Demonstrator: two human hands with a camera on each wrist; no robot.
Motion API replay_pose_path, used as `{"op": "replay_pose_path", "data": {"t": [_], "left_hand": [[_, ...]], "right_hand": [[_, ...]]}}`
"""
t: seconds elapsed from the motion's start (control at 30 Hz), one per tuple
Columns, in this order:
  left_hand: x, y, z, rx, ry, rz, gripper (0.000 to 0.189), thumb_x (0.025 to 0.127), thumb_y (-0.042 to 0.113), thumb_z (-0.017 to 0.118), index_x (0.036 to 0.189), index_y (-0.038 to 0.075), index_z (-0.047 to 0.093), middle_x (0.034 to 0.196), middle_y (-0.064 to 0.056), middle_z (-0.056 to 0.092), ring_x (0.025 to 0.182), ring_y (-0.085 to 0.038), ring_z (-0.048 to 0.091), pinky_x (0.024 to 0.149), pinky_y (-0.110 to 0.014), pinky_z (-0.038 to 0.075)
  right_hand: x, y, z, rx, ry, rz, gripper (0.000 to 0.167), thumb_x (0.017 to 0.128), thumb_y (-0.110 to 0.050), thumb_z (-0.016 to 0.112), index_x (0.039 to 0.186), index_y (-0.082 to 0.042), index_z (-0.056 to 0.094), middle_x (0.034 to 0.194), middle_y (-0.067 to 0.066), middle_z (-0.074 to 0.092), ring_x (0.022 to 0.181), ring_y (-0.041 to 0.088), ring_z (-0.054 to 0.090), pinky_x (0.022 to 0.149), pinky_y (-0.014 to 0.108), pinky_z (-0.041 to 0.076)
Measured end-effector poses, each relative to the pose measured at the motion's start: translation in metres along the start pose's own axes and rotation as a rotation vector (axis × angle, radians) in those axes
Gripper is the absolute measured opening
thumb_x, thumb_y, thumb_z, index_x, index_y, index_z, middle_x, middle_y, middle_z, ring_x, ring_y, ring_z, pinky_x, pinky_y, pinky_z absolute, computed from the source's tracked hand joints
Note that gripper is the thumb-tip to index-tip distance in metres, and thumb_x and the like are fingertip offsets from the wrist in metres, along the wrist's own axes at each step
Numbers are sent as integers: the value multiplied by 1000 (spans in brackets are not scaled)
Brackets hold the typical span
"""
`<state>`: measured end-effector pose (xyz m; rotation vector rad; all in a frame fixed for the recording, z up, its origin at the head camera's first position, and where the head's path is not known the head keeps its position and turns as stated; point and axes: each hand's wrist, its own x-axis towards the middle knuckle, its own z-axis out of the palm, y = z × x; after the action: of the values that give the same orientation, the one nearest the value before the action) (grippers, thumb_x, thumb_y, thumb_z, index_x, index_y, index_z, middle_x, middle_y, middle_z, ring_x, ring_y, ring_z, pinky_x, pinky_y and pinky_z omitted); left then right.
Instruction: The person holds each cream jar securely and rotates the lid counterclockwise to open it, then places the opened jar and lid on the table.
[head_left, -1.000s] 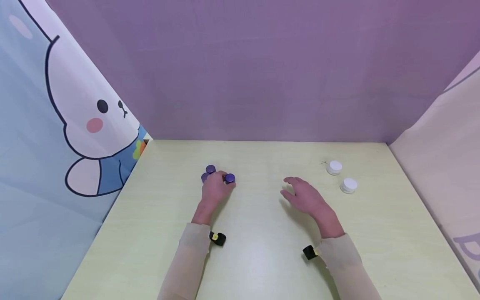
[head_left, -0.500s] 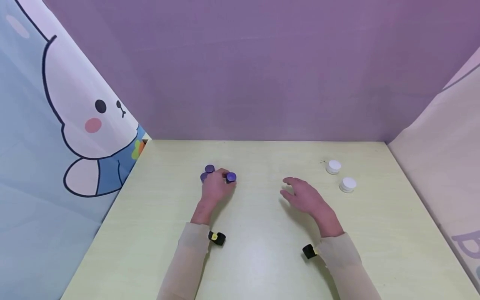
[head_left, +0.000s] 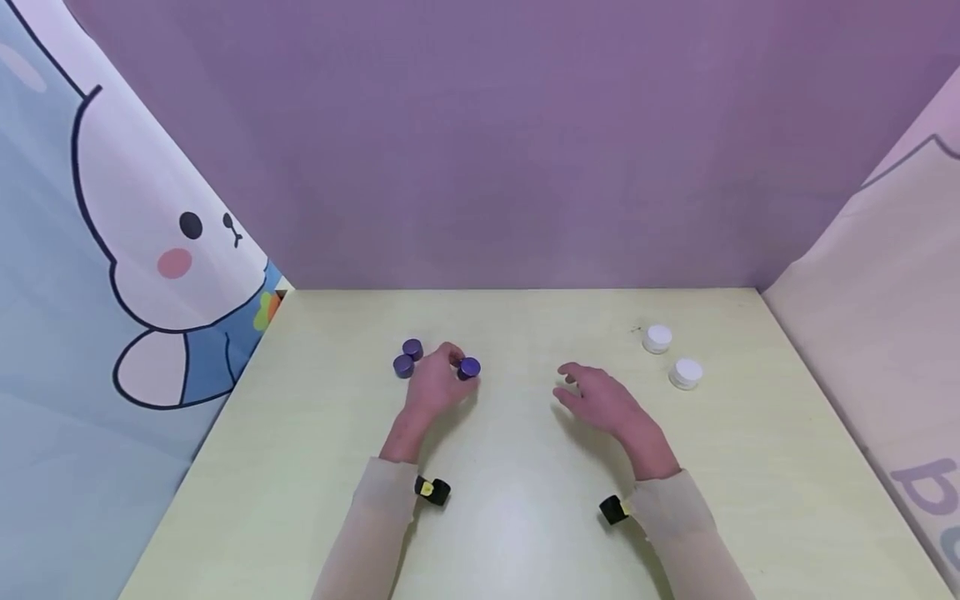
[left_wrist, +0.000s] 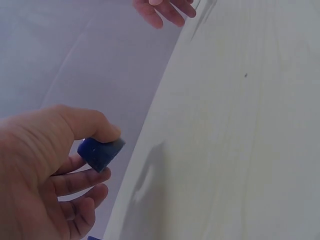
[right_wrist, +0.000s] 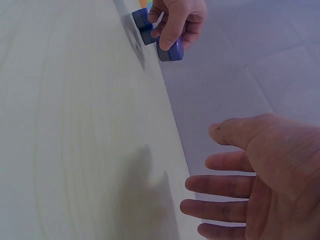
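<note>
My left hand (head_left: pixel 435 385) pinches a small round purple-blue jar (head_left: pixel 469 367) between thumb and fingers. In the left wrist view this jar (left_wrist: pixel 101 152) looks dark blue, gripped at its edges above the table. Just left of that hand, two like jars stand close together: one farther back (head_left: pixel 412 348) and one nearer (head_left: pixel 403 366). My right hand (head_left: pixel 600 402) hovers over the table on the right, palm turned inward, holding nothing. Its fingers (right_wrist: pixel 220 186) are spread and nearly straight in the right wrist view.
Two small white round jars, one farther back (head_left: pixel 657 338) and one nearer (head_left: pixel 686 373), stand at the right beyond my right hand. The pale wooden table (head_left: pixel 510 517) meets a purple cloth backdrop (head_left: pixel 525 167) at its far edge. Printed cloths hang at both sides.
My left hand has shifted slightly right with its jar, away from the two other purple jars, which now show more fully. The right hand holds nearly the same pose. The head view has turned slightly.
</note>
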<state>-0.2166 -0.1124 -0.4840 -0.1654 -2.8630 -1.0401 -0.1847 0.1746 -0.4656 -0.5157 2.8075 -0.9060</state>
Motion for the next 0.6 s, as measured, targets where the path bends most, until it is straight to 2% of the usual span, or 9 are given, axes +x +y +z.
{"op": "replay_pose_path", "data": {"t": [0.3, 0.6], "left_hand": [[1, 2, 5, -49, -33, 72, 38, 75, 27, 81, 106, 13, 61, 94, 1, 62, 73, -13, 56, 62, -29, 47], [-2, 3, 3, -116, -90, 145, 41, 79, 21, 80, 116, 10, 66, 100, 0, 63, 77, -14, 58, 64, -29, 49]], "right_hand": [[-1, -2, -1, 9, -3, 11, 43, 98, -28, 57, 132, -1, 54, 117, 18, 64, 105, 32, 63, 87, 48, 50], [-1, -2, 0, 26, -12, 17, 43, 98, -28, 57, 132, -2, 54, 117, 17, 64, 106, 32, 63, 87, 48, 50]]}}
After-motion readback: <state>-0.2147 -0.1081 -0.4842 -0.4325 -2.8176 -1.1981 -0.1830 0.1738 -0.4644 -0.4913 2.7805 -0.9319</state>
